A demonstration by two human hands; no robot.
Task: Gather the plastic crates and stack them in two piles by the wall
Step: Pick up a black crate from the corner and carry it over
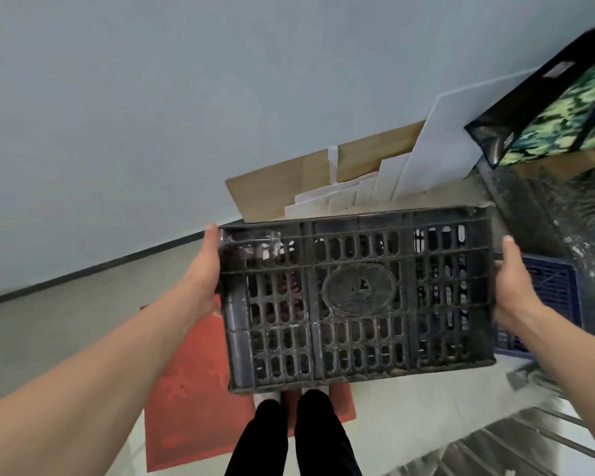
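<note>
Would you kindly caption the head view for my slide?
Left hand and right hand hold a black slotted plastic crate above a red floor mat.

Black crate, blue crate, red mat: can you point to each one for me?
black crate (359, 290): head view, on the oval badge of its grid face.
blue crate (553, 290): head view, on its visible mesh wall.
red mat (186, 407): head view, on the bare part left of the legs.
</note>
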